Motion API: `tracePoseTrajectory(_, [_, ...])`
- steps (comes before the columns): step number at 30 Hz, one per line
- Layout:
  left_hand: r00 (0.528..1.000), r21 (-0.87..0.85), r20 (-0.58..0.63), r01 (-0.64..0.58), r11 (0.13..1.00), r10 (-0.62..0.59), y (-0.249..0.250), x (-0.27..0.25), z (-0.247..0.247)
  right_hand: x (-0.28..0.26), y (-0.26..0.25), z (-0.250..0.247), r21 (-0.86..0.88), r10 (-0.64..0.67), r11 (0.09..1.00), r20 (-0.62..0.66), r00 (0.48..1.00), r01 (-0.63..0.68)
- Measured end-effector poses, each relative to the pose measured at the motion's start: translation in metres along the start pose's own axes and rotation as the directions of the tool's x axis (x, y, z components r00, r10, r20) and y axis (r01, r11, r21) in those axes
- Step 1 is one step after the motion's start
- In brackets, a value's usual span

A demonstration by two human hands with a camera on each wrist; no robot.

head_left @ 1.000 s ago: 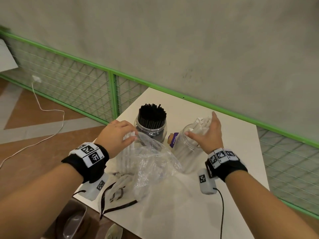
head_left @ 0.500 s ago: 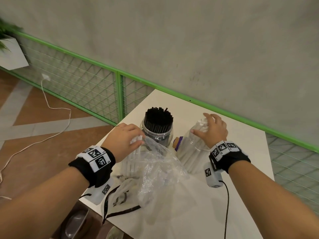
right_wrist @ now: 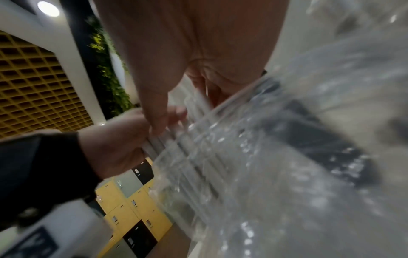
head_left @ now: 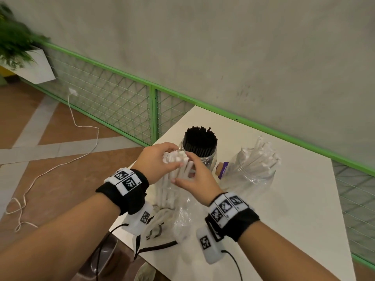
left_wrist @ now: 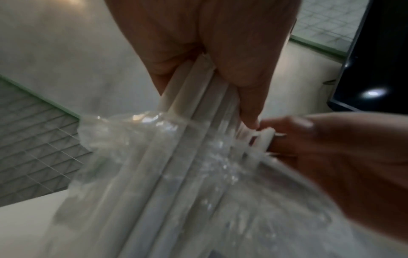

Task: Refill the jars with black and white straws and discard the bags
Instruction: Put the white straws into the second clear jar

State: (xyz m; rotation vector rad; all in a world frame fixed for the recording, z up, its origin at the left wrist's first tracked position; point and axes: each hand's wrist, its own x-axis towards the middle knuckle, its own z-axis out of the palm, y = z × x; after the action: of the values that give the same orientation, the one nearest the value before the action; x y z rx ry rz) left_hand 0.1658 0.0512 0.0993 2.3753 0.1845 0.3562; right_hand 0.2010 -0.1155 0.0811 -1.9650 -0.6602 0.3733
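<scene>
A bundle of white straws (head_left: pixel 172 179) stands upright in a clear plastic bag (head_left: pixel 183 216) near the white table's (head_left: pixel 284 209) left edge. My left hand (head_left: pixel 160 163) grips the top of the bundle (left_wrist: pixel 194 97). My right hand (head_left: pixel 194 177) has come across and pinches a few of the white straws (left_wrist: pixel 264 137) at the bag's mouth (right_wrist: pixel 198 139). Behind them stands a clear jar packed with black straws (head_left: pixel 199 142). To its right is a clear jar (head_left: pixel 251 175) partly filled with white straws (head_left: pixel 263 155).
A small cork-and-purple object (head_left: pixel 222 168) lies between the two jars. A bag with black straps (head_left: pixel 156 236) lies at the table's near left corner. A green wire fence (head_left: pixel 121 98) runs behind the table. A white cable (head_left: pixel 60 163) trails on the floor to the left.
My right hand left the white-straw jar and moved left to the bagged bundle, taking hold of straws there. My left hand kept its hold on the bundle top.
</scene>
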Motion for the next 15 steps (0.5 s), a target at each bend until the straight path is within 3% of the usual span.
tracePoseTrajectory(3, [1.000, -0.057, 0.020, 0.014, 0.998, -0.013, 0.003, -0.002, -0.002, 0.017, 0.005, 0.019, 0.065, 0.055, 0.997, -0.054, 0.997, -0.051])
tracePoseTrajectory(7, [0.991, -0.038, 0.133, 0.005, 0.999, 0.000, -0.001, -0.005, -0.011, 0.028, 0.006, 0.024, -0.116, 0.000, 0.993, -0.049, 0.999, -0.006])
tracePoseTrajectory(11, [0.984, 0.164, 0.173, -0.081, 0.983, 0.052, -0.009, -0.006, -0.014, 0.024, 0.014, 0.016, 0.098, 0.046, 0.994, -0.077, 0.996, -0.039])
tracePoseTrajectory(15, [0.985, 0.278, 0.138, -0.135, 0.951, 0.099, -0.012, -0.005, -0.009, 0.023, 0.011, 0.002, 0.184, 0.050, 0.983, -0.143, 0.989, -0.023])
